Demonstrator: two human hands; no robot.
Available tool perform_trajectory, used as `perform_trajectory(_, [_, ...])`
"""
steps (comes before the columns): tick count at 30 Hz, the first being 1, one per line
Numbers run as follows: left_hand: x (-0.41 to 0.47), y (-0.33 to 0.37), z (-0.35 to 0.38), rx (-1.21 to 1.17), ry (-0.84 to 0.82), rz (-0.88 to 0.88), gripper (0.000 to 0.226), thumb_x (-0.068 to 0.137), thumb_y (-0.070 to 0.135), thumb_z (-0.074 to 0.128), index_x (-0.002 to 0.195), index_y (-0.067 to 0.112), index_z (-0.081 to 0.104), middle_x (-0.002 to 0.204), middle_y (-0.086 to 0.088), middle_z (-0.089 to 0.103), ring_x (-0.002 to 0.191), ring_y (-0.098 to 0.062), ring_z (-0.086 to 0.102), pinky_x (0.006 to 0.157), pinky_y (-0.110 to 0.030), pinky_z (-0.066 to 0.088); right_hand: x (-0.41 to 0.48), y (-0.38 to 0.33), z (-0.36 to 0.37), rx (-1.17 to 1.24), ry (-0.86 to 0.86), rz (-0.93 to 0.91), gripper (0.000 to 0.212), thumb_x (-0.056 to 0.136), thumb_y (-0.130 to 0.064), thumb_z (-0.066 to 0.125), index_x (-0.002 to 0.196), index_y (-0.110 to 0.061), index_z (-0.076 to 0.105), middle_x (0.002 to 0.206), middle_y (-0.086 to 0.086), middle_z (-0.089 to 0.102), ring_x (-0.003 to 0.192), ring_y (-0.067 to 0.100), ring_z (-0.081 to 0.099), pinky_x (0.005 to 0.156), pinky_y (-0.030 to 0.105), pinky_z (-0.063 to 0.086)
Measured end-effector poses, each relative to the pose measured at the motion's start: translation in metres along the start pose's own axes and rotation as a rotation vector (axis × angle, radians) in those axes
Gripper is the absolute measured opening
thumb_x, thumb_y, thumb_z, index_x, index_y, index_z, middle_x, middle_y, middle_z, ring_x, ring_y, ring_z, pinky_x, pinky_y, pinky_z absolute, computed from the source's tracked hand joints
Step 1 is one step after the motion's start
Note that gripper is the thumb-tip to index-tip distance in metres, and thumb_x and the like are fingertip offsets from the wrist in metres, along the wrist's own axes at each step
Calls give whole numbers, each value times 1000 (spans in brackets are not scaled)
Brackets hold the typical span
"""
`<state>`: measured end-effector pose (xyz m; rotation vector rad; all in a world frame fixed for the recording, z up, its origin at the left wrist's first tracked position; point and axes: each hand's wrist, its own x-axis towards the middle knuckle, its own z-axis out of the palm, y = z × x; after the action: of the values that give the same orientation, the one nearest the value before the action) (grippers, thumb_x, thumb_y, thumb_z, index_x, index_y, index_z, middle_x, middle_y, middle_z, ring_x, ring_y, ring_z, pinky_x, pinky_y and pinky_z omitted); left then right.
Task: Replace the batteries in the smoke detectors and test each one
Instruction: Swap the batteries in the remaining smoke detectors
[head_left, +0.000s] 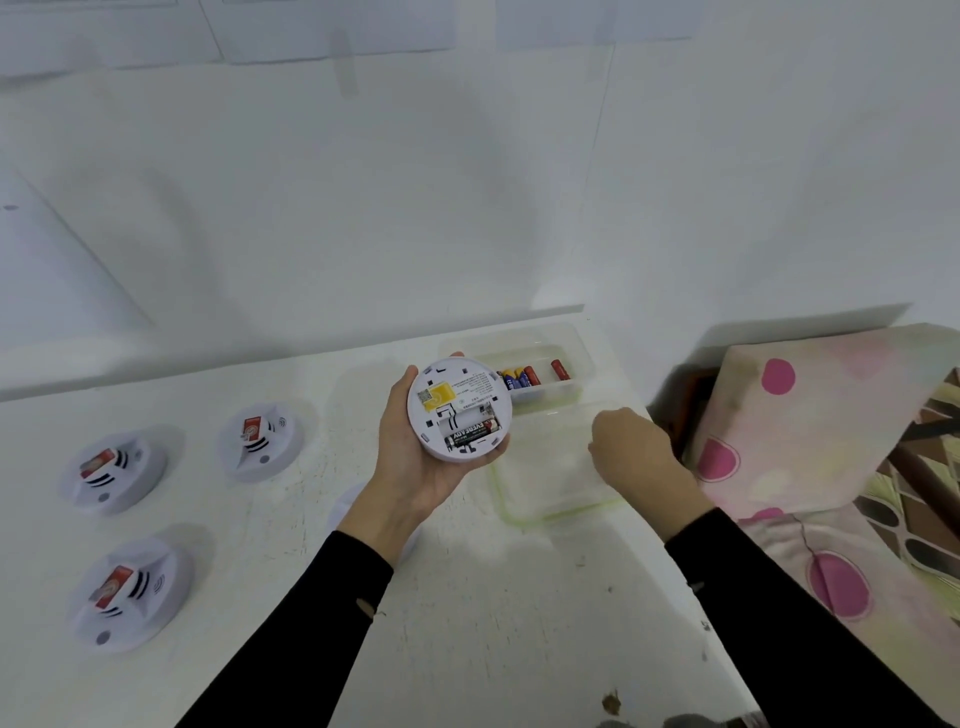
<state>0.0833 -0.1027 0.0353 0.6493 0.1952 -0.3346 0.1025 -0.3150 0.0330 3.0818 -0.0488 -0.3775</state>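
Above the white table (467, 597), the left hand (415, 467) cups a round white smoke detector (460, 410) with its back turned up to the camera. It shows a yellow label and an open bay with one black battery (472, 432) lying roughly crosswise, right end slightly raised. The right hand (631, 449) hovers knuckles-up over a clear lid (550, 506); its curled fingers hide whether they hold anything.

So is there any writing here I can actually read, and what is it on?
"EVEREADY": on the black battery in the smoke detector that the left hand holds.
Yellow sticker and fine print on that detector's back: too small to read.
Red labels on the three detectors on the table: blurred, unreadable.
Loose batteries in the clear box: brands unreadable.
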Motion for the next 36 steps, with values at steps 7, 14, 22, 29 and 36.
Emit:
perform_trajectory(7, [1,-1,6,-15,-26,2,47,96,55,40,123,24,62,129,-16,62,110,-37,59,85,-49,51,8,-8,3,-103,-33,-39,17,93,-1,45,98,-9,59,118,6,58,107,23,61,70,26,39])
perform_trajectory(14, [0,0,3,-35,6,10,47,96,54,41,124,23,63,129,-17,62,110,-37,57,82,-48,53,4,-4,-7,439,226,-101,6,90,-11,53,85,-14,55,89,3,69,79,17,62,66,29,48])
perform_trajectory(22, [1,-1,8,-7,24,26,46,96,55,39,122,24,63,120,-15,67,104,-33,63,89,-48,50,-55,-49,-35,1328,564,-469,19,82,-9,76,99,-12,68,91,-7,73,87,6,69,80,14,50])
perform_trajectory(29, [-1,-3,12,51,55,-9,53,97,59,33,117,23,67,113,-16,72,99,-31,71,76,-40,59,-44,-66,-7,690,994,-788,6,84,-7,73,90,-8,74,97,1,74,95,13,67,78,34,53])
perform_trajectory(36, [-4,-5,11,2,52,-32,55,97,58,38,108,21,76,114,-16,70,101,-30,69,81,-37,59,-45,-73,3,843,854,-662,11,86,-23,71,96,-22,75,117,-5,66,115,10,57,95,37,42])
